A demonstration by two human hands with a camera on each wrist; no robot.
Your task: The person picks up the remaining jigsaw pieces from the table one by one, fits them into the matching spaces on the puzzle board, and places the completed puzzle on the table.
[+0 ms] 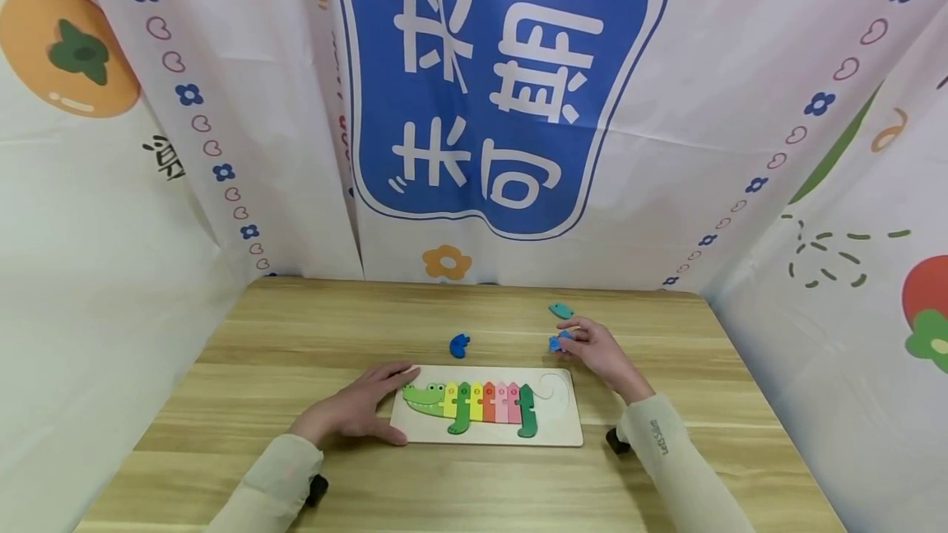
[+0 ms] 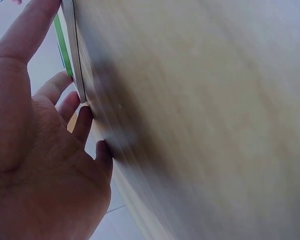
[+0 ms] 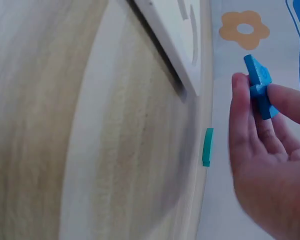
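A wooden crocodile puzzle board (image 1: 560, 428) lies flat on the table, with a green head piece (image 1: 425, 398) and several yellow, green, orange and pink pieces set in a row. At its right end shows a bare curled tail outline. My left hand (image 1: 359, 404) touches the board's left end, thumb at the near corner and forefinger at the far one. Between thumb and fingertips, my right hand (image 1: 601, 354) pinches a light blue puzzle piece (image 3: 260, 85), held up beyond the board's far right corner. A dark blue puzzle piece (image 1: 459, 345) lies behind the board.
A teal puzzle piece (image 1: 561, 310) lies near the table's back edge, just past the right hand. Printed white cloth (image 1: 741, 48) hangs behind the wooden table (image 1: 311, 327) and along both sides.
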